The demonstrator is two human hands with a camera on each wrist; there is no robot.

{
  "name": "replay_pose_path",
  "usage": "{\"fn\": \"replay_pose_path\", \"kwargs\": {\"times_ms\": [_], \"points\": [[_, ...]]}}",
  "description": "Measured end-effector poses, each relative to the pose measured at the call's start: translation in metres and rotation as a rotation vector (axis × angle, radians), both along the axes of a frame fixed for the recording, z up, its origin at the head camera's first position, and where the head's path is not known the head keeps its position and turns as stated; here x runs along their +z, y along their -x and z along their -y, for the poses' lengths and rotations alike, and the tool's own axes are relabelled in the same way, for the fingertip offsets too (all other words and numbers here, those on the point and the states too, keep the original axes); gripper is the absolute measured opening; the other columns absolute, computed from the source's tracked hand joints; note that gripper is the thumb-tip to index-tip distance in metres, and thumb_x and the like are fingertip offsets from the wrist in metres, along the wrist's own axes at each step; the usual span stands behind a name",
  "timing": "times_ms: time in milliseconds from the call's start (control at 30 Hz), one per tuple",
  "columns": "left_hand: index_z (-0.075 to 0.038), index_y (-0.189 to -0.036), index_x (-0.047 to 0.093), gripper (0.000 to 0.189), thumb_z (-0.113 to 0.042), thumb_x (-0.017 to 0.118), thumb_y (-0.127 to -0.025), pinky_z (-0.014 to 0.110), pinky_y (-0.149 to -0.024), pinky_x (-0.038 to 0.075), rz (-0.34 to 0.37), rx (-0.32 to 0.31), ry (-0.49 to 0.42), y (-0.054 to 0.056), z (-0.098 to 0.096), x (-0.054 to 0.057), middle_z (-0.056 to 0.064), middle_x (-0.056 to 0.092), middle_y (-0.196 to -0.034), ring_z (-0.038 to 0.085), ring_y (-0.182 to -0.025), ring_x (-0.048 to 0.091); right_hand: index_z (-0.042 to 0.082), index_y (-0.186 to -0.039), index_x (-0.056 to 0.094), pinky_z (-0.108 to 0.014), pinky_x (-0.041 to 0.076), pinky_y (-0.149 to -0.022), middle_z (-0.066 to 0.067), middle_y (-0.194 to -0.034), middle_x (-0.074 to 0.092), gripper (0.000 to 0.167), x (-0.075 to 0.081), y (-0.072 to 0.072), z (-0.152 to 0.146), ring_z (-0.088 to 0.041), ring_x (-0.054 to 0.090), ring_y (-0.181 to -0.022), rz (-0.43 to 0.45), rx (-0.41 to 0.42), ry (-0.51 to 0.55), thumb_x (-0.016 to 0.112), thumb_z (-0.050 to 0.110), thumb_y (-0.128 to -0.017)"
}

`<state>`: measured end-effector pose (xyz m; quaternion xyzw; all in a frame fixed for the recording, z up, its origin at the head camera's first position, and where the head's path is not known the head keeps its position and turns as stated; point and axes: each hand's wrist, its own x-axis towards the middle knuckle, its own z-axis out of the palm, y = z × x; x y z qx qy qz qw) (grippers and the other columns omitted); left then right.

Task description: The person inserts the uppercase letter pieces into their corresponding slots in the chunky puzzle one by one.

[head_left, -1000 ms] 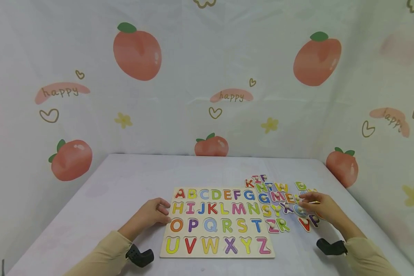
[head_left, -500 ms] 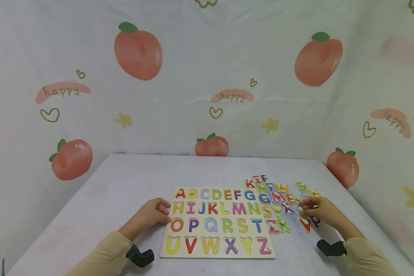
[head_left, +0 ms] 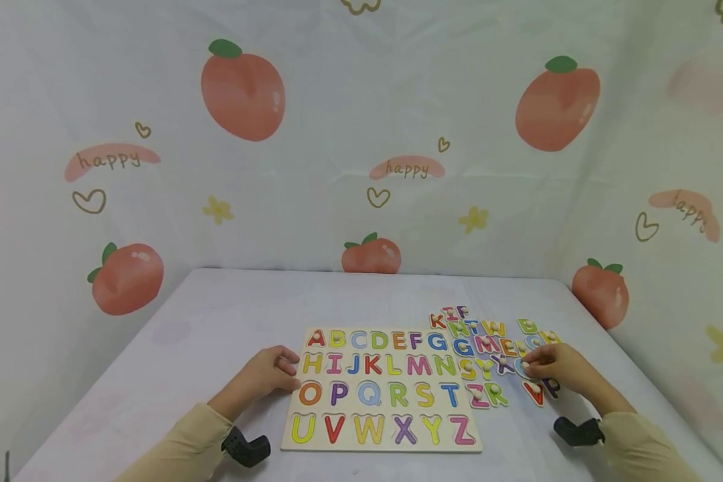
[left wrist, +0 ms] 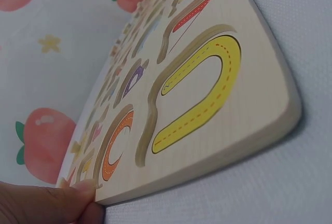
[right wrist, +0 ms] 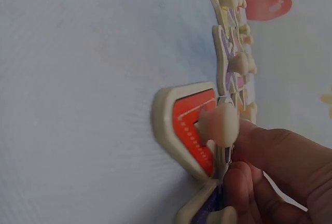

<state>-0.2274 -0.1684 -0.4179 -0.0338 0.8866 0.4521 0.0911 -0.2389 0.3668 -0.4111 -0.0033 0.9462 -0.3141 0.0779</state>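
A wooden alphabet puzzle board [head_left: 391, 379] lies flat on the table. My left hand [head_left: 269, 372] holds its left edge, thumb tip on the rim [left wrist: 83, 185] in the left wrist view. The A piece [head_left: 316, 339] and B piece [head_left: 337, 339] sit in their slots with knobs showing. My right hand [head_left: 557, 367] is among the loose pieces, pinching a light blue rounded letter piece [head_left: 520, 367]; the fingers hide part of it, so its letter is unclear. A red V piece [right wrist: 194, 123] lies just in front of those fingers.
Loose knobbed letter pieces, such as the Z [head_left: 478, 395], R [head_left: 495, 394] and K [head_left: 437, 321], lie close along the board's right side. A purple P piece [head_left: 552, 387] is partly under my right hand. A printed cloth [head_left: 361, 134] hangs behind the table.
My right hand has lowered slightly onto the light blue piece and its fingertips have drawn together. My left hand stays at the board's edge.
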Motion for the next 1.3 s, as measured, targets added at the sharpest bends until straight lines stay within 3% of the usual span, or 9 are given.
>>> {"fn": "replay_pose_path", "kwargs": {"times_ms": [167, 400, 600, 800, 1067, 1300], "points": [[0.000, -0.111, 0.060, 0.042, -0.004, 0.080, -0.073, 0.028, -0.064, 0.050, -0.002, 0.001, 0.009, 0.002, 0.001, -0.002, 0.006, 0.061, -0.085, 0.016, -0.071, 0.057, -0.002, -0.105, 0.068, -0.029, 0.048, -0.063, -0.003, -0.084, 0.064, 0.033, 0.016, -0.001, 0.008, -0.017, 0.056, -0.074, 0.000, 0.007, 0.032, 0.074, 0.023, -0.084], [0.000, -0.112, 0.060, 0.045, -0.006, 0.080, -0.072, 0.029, -0.065, 0.050, -0.013, -0.005, 0.027, 0.002, 0.001, -0.002, 0.006, 0.062, -0.085, 0.016, -0.072, 0.057, 0.000, -0.109, 0.067, -0.038, 0.052, -0.078, -0.003, -0.090, 0.069, 0.038, 0.037, 0.011, 0.027, -0.020, 0.062, -0.084, -0.045, 0.040, 0.068, 0.072, 0.029, -0.086], [0.000, -0.112, 0.060, 0.044, -0.006, 0.080, -0.073, 0.028, -0.065, 0.050, -0.001, -0.001, 0.026, 0.003, 0.002, -0.002, 0.006, 0.061, -0.085, 0.016, -0.072, 0.057, 0.004, -0.111, 0.068, -0.045, 0.050, -0.087, -0.004, -0.094, 0.070, 0.039, 0.055, 0.024, 0.064, -0.024, 0.064, -0.092, -0.068, 0.036, 0.116, 0.071, 0.035, -0.086], [0.000, -0.112, 0.060, 0.044, -0.006, 0.080, -0.073, 0.028, -0.065, 0.050, -0.002, -0.001, 0.022, 0.003, 0.001, -0.001, 0.006, 0.061, -0.085, 0.016, -0.072, 0.057, 0.003, -0.109, 0.069, -0.047, 0.050, -0.090, -0.007, -0.095, 0.071, 0.033, 0.070, 0.037, 0.108, -0.030, 0.065, -0.094, -0.128, 0.075, 0.172, 0.071, 0.029, -0.088], [0.000, -0.112, 0.060, 0.044, -0.005, 0.080, -0.073, 0.028, -0.064, 0.050, 0.004, 0.002, 0.013, 0.003, 0.001, -0.002, 0.006, 0.061, -0.084, 0.016, -0.072, 0.057, 0.006, -0.100, 0.073, -0.041, 0.052, -0.082, -0.004, -0.088, 0.072, 0.022, 0.067, 0.054, 0.171, -0.022, 0.065, -0.083, -0.177, 0.137, 0.252, 0.074, 0.023, -0.085], [0.000, -0.112, 0.060, 0.044, -0.006, 0.081, -0.073, 0.028, -0.065, 0.050, 0.010, 0.000, 0.013, 0.004, 0.001, -0.003, 0.006, 0.061, -0.085, 0.016, -0.072, 0.057, 0.008, -0.093, 0.074, -0.045, 0.052, -0.083, -0.002, -0.083, 0.071, 0.015, 0.053, 0.060, 0.223, -0.016, 0.064, -0.077, -0.162, 0.109, 0.300, 0.076, 0.020, -0.083]]}}
